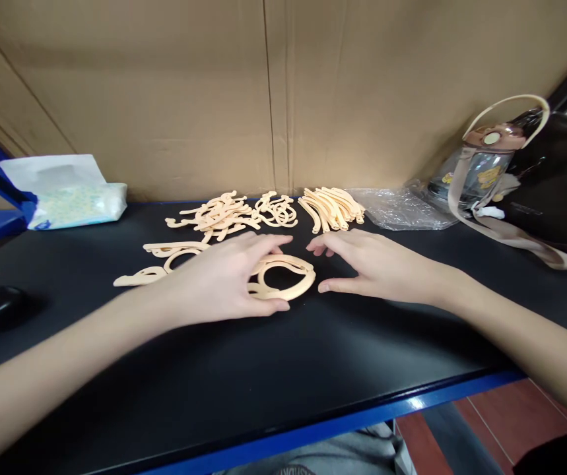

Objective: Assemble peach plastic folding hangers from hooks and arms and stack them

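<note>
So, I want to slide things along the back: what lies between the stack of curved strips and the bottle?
A crinkled clear plastic bag or sheet lies between the curved strips and the bottle, in the head view.

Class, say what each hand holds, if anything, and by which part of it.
The right hand holds nothing: its fingers and thumb are apart. The left hand spans the cream ring-shaped piece; whether it grips it cannot be told.

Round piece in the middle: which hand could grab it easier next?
Probably the left hand: its thumb and fingers open around the round piece; the right hand is just beyond its edge.
</note>
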The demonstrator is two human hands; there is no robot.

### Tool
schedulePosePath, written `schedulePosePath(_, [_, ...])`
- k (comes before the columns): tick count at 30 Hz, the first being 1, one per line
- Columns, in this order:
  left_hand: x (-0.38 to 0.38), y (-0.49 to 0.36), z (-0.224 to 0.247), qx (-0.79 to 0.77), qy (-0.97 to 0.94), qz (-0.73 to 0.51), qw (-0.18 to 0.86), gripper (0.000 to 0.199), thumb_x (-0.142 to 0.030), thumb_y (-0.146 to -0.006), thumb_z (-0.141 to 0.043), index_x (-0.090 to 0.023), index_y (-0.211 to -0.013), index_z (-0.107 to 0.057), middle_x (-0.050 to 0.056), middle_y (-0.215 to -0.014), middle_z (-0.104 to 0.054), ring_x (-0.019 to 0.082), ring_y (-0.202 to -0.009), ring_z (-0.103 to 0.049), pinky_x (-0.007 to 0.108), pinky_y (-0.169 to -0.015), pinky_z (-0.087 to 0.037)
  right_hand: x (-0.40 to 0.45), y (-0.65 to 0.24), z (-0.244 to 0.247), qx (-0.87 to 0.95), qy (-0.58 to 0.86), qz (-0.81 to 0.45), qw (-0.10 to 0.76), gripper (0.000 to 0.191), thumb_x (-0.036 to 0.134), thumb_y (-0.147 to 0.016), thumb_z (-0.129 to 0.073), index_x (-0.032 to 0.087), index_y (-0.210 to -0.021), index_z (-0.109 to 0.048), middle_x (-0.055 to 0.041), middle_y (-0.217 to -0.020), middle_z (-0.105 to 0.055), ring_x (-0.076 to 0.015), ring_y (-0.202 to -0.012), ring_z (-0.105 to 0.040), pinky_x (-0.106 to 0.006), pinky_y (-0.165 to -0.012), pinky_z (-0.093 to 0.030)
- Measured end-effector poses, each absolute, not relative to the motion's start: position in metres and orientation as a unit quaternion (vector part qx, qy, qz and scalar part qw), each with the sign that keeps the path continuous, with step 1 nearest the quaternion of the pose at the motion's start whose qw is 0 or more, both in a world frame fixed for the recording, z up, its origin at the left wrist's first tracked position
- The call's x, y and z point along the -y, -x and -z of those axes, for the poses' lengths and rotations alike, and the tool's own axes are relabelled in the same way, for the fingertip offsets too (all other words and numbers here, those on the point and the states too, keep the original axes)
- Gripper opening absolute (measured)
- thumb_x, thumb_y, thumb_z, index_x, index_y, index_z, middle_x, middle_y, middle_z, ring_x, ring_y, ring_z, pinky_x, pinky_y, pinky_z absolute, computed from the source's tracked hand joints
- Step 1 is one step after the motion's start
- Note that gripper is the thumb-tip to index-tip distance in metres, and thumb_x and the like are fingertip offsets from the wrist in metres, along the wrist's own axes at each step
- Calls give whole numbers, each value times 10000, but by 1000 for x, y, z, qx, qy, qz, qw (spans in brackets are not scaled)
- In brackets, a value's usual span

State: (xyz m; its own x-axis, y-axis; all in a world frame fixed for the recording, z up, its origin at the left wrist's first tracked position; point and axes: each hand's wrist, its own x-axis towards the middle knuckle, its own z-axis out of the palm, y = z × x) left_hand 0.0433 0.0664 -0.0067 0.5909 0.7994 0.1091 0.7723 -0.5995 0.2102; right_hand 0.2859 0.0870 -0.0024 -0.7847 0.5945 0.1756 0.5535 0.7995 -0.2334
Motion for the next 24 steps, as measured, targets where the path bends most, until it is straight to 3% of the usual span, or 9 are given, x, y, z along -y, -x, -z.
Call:
schedulePosePath(5, [-81,-8,-18,-467,-864,-104,159,835,-612,-685,-655,-292,-1405,-378,37,-1209,-604,257,-1060,-590,348,-871,-493,-91,-288,1,943,312,-36,110,399,423,-900,-568,173,-1206,-509,-93,-1185,-616,-245,-1071,-583,-383,-901,-455])
schedulePosePath(9, [-91,30,-27,-526,-832,-118,129,843,-619,-676,-643,-284,-1403,-377,32,-1231,-588,267,-1113,-558,368,-929,-452,-91,-288,4,948,307,-35,83,373,409,-911,-554,158,-1186,-540,-95,-1144,-625,-245,-1035,-591,-393,-903,-454])
schedulePosePath(15, [-97,63,-32,-627,-769,-43,120,917,-639,-609,-649,-301,-1411,-362,20,-1274,-573,256,-1002,-587,374,-925,-435,-89,-287,6,949,306,-36,72,366,400,-915,-552,153,-1185,-564,-91,-1131,-616,-248,-1038,-578,-404,-913,-449])
schedulePosePath(19, [-97,74,-39,-641,-762,-2,93,814,-611,-691,-598,-285,-1399,-364,36,-1284,-580,290,-1013,-582,439,-922,-419,-88,-286,5,950,304,-38,69,359,397,-920,-543,156,-1184,-571,-99,-1123,-612,-252,-1035,-578,-406,-914,-447])
schedulePosePath(24, [-97,83,-40,-640,-764,14,83,787,-653,-662,-618,-279,-1334,-452,30,-1315,-567,286,-1045,-578,387,-918,-418,-88,-285,6,951,298,-35,75,341,392,-927,-529,156,-1168,-582,-102,-1111,-607,-253,-1020,-581,-417,-908,-450])
